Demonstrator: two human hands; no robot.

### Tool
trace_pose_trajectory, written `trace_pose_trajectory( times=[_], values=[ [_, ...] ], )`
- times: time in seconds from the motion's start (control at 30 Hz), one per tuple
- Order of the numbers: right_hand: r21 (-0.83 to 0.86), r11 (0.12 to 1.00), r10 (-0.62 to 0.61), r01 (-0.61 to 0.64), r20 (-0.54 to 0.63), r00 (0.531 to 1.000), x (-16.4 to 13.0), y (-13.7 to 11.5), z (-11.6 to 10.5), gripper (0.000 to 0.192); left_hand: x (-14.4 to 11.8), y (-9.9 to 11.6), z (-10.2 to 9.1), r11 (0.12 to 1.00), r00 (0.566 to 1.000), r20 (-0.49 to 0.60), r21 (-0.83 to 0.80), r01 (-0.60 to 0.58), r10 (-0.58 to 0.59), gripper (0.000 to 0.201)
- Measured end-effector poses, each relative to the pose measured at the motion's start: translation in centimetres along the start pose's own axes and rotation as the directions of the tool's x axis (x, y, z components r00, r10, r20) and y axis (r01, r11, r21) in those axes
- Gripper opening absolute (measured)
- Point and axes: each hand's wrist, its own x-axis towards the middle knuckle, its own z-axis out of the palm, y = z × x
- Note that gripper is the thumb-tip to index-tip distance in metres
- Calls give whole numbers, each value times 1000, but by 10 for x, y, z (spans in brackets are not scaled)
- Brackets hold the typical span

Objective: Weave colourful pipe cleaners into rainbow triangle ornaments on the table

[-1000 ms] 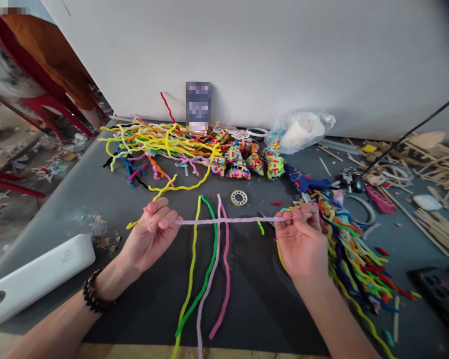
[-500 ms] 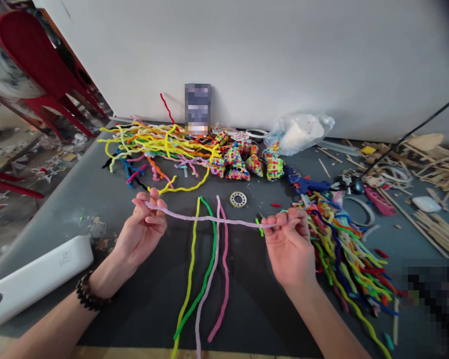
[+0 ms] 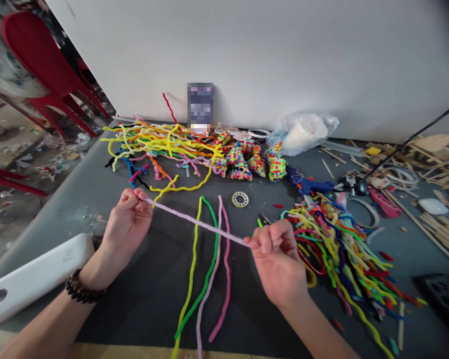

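Shift since the earlier frame: left hand point(image 3: 129, 219) has moved toward the left of the frame, right hand point(image 3: 279, 264) lower and a little left; the gently curved strand between them now runs straighter and steeper.
Held strand: lilac fuzzy stem point(image 3: 194, 219), mid-frame, sloping from upper left down to the right, passing in front of the upper parts of four loose stems.
Left grip: fingertips pinched on the strand's upper end, other fingers curled.
Right grip: thumb and fingers closed narrowly on its lower end.
Loose stems: yellow stem point(image 3: 193, 264), green stem point(image 3: 208, 269), second lilac stem point(image 3: 210, 284) and pink stem point(image 3: 227, 269), lengthwise at lower centre; green crosses yellow near the bottom.
Above them: pale ring-shaped piece point(image 3: 240, 200) with holes, just beside the pink stem's top.
Right side: multicoloured bundle of stems point(image 3: 344, 249), near the right hand; blue glue gun point(image 3: 314, 185) above it.
Upper left of centre: mostly yellow heap of stems point(image 3: 149, 142), beside colourful woven pieces point(image 3: 239, 159).
Lower left: white oblong device point(image 3: 41, 279), near the dark beaded bracelet point(image 3: 82, 289).
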Motion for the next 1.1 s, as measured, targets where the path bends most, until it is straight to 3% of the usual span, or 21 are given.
trace_pose_trajectory(
  times=[0.1, 0.2, 0.27, 0.37, 0.4, 0.47, 0.57, 0.7, 0.77, 0.83, 0.9, 0.97, 1.1],
  values=[
    [-29, 1000, -5, 9, 125, 992, -17, 8, 13, 16, 3, 11, 0, 1000, 1000, -23, -6, -12, 12, 37],
    [-175, 977, -68, 126, 307, 949, -36, 13, 21, 18, 4, 21, 3, 999, 999, -27, -30, 17, -18, 37],
    [-306, 917, -62, 254, 522, 851, -46, 14, 22, 26, 3, 26, 6, 998, 998, -39, -37, 50, -51, 37],
    [-383, 844, 66, 375, 768, 638, -57, 16, 20, 30, 2, 30, 11, 988, 985, -88, -35, 148, -150, 37],
    [-391, 837, 100, 382, 796, 597, -60, 18, 20, 29, 1, 31, 13, 981, 976, -103, -34, 189, -192, 37],
    [-399, 834, 127, 381, 811, 570, -65, 24, 20, 28, 1, 32, 16, 962, 955, -116, -32, 270, -272, 37],
    [-395, 861, 101, 320, 750, 654, -72, 31, 19, 24, -1, 33, 19, 944, 938, -111, -32, 328, -329, 39],
    [-350, 911, 15, 218, 556, 831, -82, 24, 18, 18, -12, 36, 23, 937, 931, -110, -88, 339, -347, 36],
    [-331, 924, -41, 191, 411, 911, -85, 15, 19, 14, -18, 38, 24, 941, 936, -126, -124, 314, -328, 36],
    [-232, 967, -67, 107, 174, 982, -85, 8, 22, 11, -22, 40, 25, 944, 936, -153, -143, 297, -318, 36],
    [-54, 999, -10, 8, -46, 999, -83, 4, 27, 20, -25, 41, 27, 946, 934, -182, -168, 278, -307, 36],
    [83, 995, 74, -61, -172, 982, -79, 3, 29, 25, -30, 42, 29, 945, 938, -180, -202, 259, -295, 35],
    [73, 995, 86, -64, -365, 927, -65, -5, 15, 23, -61, 34, 23, 975, 979, -126, -177, 135, -158, 36]
  ],
)
